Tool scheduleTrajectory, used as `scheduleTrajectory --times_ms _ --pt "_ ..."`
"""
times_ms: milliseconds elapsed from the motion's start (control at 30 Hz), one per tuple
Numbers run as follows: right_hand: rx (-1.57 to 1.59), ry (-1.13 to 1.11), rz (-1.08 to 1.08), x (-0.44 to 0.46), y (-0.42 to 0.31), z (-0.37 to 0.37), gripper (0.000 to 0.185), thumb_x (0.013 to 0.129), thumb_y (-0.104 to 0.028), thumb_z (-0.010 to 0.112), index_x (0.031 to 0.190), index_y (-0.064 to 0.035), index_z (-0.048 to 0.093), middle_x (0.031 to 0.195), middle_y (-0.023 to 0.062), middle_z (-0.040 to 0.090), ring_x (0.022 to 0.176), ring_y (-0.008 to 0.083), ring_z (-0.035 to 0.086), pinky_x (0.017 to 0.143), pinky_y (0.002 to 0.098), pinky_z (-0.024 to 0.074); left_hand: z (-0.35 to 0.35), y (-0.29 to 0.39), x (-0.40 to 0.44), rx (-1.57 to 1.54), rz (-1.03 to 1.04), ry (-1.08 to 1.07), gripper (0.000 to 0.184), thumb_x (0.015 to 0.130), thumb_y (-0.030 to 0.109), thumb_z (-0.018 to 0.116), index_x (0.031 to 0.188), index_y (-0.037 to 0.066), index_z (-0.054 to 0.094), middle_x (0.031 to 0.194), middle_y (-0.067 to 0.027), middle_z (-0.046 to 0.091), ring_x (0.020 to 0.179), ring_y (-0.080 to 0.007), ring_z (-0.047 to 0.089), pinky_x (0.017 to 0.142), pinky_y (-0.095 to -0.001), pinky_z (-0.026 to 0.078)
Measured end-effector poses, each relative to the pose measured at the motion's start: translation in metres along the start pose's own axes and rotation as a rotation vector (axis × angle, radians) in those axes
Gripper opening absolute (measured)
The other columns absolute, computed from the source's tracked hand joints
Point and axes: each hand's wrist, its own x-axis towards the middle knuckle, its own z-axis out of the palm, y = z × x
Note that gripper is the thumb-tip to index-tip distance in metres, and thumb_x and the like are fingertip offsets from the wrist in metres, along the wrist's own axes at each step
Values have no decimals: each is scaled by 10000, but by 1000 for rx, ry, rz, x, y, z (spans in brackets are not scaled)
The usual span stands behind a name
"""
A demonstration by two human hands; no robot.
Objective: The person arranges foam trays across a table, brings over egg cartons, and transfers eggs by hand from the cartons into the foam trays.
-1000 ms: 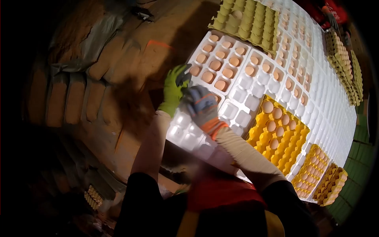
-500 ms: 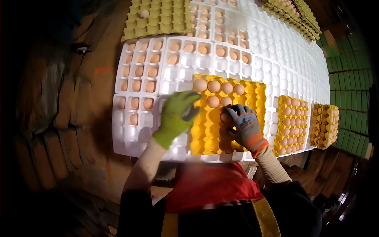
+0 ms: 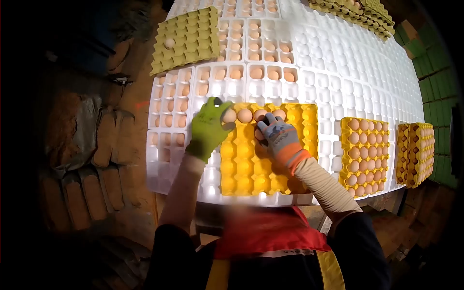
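Observation:
My left hand (image 3: 209, 128), in a green glove, curves its fingers around an egg (image 3: 229, 115) at the upper left corner of the yellow egg tray (image 3: 232, 181). My right hand (image 3: 280, 137), in a grey and orange glove, is closed over another egg (image 3: 259, 133) in the tray's second row and partly hides it. More brown eggs sit along the tray's far row, and its nearer cups are bare. Beneath the tray lie white foam trays (image 3: 210, 176) with square pockets.
Eggs fill some foam pockets at left (image 3: 169, 105). An olive egg tray (image 3: 188, 38) with one egg lies at the upper left. At right stand a filled yellow tray (image 3: 365, 154) and further yellow trays (image 3: 414, 154). Stacked olive trays (image 3: 357, 17) lie at the far right.
The view has shifted, and the yellow tray appears further left. My left hand has closed in on the corner egg. My right hand has moved up the tray; a second-row egg no longer shows.

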Motion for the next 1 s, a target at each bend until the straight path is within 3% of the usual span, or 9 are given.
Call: scheduleTrajectory --times_ms 200,300,333,433,533,667,700,767,1000 --pt "1697 119 349 -33 71 -13 447 902 -182 725 1304 -45 586 1180 64 664 997 206 671 869 344 553 1 -23 3 -8 102 -113 391 786 195 783 1151 128 660 1073 -62 669 944 -310 632 831 -409 543" --pt "1177 69 362 -15 83 -29 448 877 -125 714 1313 -122 612 1272 43 618 1039 193 656 897 344 552 8 -28 -2 32 196 -20 384 825 173 770 1184 103 655 1103 -47 692 928 -265 653 800 -363 549" --pt "571 324 5 -3 90 -16 445 831 -130 747 1260 -183 640 1267 61 601 1058 267 666 865 366 565 13 -27 -6 -308 30 53 397 850 163 761 1221 86 641 1131 -41 691 938 -224 657 774 -325 538" --pt "-136 33 113 14 46 -36 296 785 -217 798 1037 -163 654 1178 66 580 1040 275 657 808 408 563 -26 3 -8 -1211 -419 -1 463 915 150 726 1344 47 585 1174 -37 670 990 -121 652 722 -231 497" --pt "-217 74 81 23 50 -25 272 790 -240 792 1009 -161 653 1140 70 587 998 269 662 794 409 561 -11 0 -7 -1407 -479 -55 495 917 164 729 1375 56 574 1201 -27 656 998 -111 649 710 -223 487" --pt "691 241 12 5 97 -11 393 854 -295 793 1211 -158 699 1133 21 660 901 186 677 752 357 544 12 4 13 -119 109 79 378 860 172 738 1235 202 701 1294 -87 618 1051 -236 654 753 -369 537" --pt "1087 -92 371 -6 71 -51 440 912 -274 736 1299 -80 654 1102 18 682 920 134 648 786 304 528 11 15 20 -129 91 88 378 860 172 738 1235 202 701 1294 -87 618 1051 -236 654 753 -369 537" --pt "1252 -170 374 -15 79 -37 438 931 -262 702 1304 -41 637 1089 25 683 932 125 644 780 284 523 5 35 36 281 14 -363 341 810 203 747 1146 260 729 1352 -102 585 1138 -304 622 816 -458 540" --pt "1466 -291 146 7 2 -10 372 953 -195 596 1272 -6 628 898 68 668 662 130 604 508 262 467 -12 -6 -48 -186 -232 247 532 721 345 861 1206 193 706 1314 -68 577 1134 -281 618 910 -412 527"
